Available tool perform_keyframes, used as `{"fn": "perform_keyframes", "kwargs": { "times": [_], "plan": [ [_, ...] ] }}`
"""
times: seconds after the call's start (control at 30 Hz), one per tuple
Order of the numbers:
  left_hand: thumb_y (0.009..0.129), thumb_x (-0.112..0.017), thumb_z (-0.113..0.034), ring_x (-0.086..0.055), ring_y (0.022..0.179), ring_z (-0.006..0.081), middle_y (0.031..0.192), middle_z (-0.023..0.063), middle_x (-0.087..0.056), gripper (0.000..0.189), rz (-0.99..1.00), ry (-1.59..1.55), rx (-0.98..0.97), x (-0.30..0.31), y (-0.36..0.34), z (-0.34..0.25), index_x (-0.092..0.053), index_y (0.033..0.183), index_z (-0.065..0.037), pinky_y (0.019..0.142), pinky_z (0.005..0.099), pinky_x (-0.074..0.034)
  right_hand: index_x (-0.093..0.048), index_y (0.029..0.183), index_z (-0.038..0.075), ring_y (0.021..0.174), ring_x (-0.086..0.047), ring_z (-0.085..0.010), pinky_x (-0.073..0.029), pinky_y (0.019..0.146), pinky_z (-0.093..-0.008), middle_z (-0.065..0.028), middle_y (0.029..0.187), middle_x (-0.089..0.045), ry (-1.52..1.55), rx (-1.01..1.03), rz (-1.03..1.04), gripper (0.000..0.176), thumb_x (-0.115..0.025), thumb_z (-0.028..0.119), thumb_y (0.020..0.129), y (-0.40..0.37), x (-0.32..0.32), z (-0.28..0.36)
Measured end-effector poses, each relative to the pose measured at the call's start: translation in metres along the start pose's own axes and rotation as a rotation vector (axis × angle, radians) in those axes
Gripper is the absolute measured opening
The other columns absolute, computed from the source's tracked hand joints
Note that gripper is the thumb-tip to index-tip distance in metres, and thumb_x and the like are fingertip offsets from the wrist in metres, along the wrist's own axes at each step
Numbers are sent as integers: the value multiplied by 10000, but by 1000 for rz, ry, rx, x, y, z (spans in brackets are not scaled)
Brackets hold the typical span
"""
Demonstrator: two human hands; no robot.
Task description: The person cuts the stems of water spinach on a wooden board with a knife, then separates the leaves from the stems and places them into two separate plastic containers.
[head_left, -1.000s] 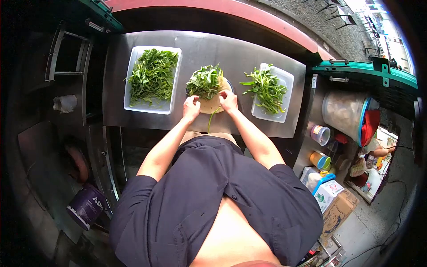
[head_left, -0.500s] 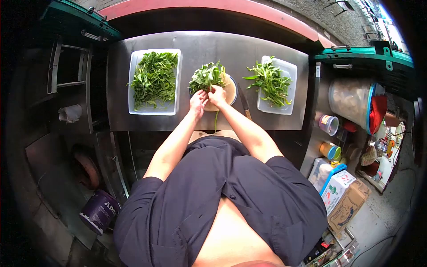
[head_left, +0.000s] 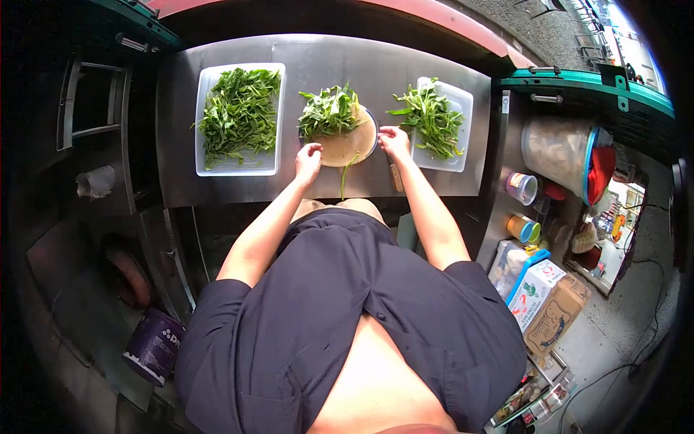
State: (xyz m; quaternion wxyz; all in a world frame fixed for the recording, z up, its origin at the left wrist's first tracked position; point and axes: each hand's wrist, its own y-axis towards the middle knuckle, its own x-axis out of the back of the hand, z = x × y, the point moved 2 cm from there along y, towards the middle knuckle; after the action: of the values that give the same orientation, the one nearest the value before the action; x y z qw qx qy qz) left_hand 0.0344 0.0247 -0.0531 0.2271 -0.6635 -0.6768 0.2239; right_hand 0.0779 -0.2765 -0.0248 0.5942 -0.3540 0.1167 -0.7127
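Observation:
A bunch of leafy greens [head_left: 330, 111] lies on a round cutting board [head_left: 350, 150], its leaves spreading past the board's far left edge. My left hand [head_left: 309, 162] is by the board's near left edge, fingers loosely bent and apart, with nothing visible in them. On the other side, my right hand [head_left: 395, 142] hovers by the board's right edge, thumb and fingers parted and holding nothing visible. Below it shows the wooden handle of a knife [head_left: 396, 177]; the hand hides most of the blade. One loose green stem [head_left: 348, 173] hangs off the board's near edge.
A white plastic tray [head_left: 276, 172] full of greens [head_left: 241, 116] stands left on the steel table [head_left: 311, 54]. Another tray [head_left: 463, 108] with greens [head_left: 434, 119] stands right. Tubs, a large clear container [head_left: 555, 152] and boxes [head_left: 553, 311] sit beyond the right side.
Both hands have let go of the bunch of greens, which now rests on the board. My right hand has moved right, toward the knife; my left has drawn slightly left. The view has shifted a little.

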Motion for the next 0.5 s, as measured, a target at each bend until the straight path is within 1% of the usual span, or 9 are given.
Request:
{"fn": "perform_keyframes", "kwargs": {
  "times": [0.03, 0.07, 0.13, 0.2, 0.27, 0.3, 0.33, 0.43, 0.5],
  "plan": [
    [944, -552, -56, -687, 859, 150, 1023, 41, -730, 237, 6, 146, -96, -1, -12, -10, -700, 1129, -62, 779, 305, -560, -722, 1135, 53, 809, -724, -173, -587, 771, -320, -91, 963, -761, -156, 13, -120, 294, -663, 46, 847, -13, 5, -4],
    [902, -612, -128, -724, 895, 193, 944, 83, -763, 189, -16, 274, -62, -3, -26, -17, -741, 1031, -78, 848, 338, -565, -736, 1068, 73, 824, -727, -198, -579, 812, -340, -99, 913, -757, -328, 113, -272, 262, -722, 109, 809, -34, 11, -9],
    [883, -628, -181, -733, 922, 255, 977, 132, -760, 199, 79, 488, -96, -8, -40, -7, -745, 1006, -78, 866, 372, -568, -707, 1023, 62, 855, -714, -251, -574, 817, -373, -111, 903, -725, -354, 131, -410, 251, -738, 123, 781, -65, 15, -29],
    [869, -631, -187, -715, 956, 305, 990, 158, -741, 208, 194, 549, -144, -15, -55, 5, -744, 1010, -85, 886, 404, -559, -659, 1046, 65, 954, -674, -325, -551, 871, -432, -153, 996, -673, -506, 152, -518, 295, -734, 128, 767, -92, 19, -43],
    [878, -635, -168, -682, 1029, 323, 1045, 148, -707, 214, 291, 606, -242, -22, -69, 11, -739, 1056, -107, 924, 416, -538, -581, 1186, 95, 1097, -604, -372, -505, 962, -471, -179, 1176, -595, -671, 128, -492, 479, -789, 147, 758, -112, 21, -61],
    [879, -647, -149, -637, 1110, 336, 1164, 141, -643, 278, 400, 667, -154, -26, -76, 5, -722, 1147, -135, 972, 430, -516, -565, 1205, 100, 1127, -585, -379, -490, 986, -479, -176, 1193, -588, -663, 86, -467, 511, -808, 153, 758, -118, 23, -63],
    [879, -647, -149, -637, 1110, 336, 1164, 141, -643, 278, 404, 672, -153, -31, -81, 7, -722, 1147, -135, 972, 430, -516, -550, 1224, 105, 1156, -567, -386, -475, 1010, -486, -173, 1210, -581, -654, 43, -440, 544, -826, 159, 759, -123, 24, -65],
    [860, -657, -119, -606, 1169, 341, 1292, 149, -559, 436, 398, 717, -273, -44, -96, 12, -650, 1296, -114, 1006, 449, -509, -545, 1208, 100, 1128, -593, -375, -495, 990, -475, -164, 1180, -596, -663, 47, -444, 536, -845, 164, 769, -120, 24, -75],
    [859, -654, -118, -605, 1169, 346, 1297, 151, -553, 452, 355, 769, -286, -52, -101, 15, -633, 1309, -87, 1004, 451, -510, -548, 1195, 96, 1111, -607, -370, -506, 974, -469, -162, 1165, -604, -651, 26, -403, 513, -840, 159, 778, -112, 27, -81]
  ]
}}
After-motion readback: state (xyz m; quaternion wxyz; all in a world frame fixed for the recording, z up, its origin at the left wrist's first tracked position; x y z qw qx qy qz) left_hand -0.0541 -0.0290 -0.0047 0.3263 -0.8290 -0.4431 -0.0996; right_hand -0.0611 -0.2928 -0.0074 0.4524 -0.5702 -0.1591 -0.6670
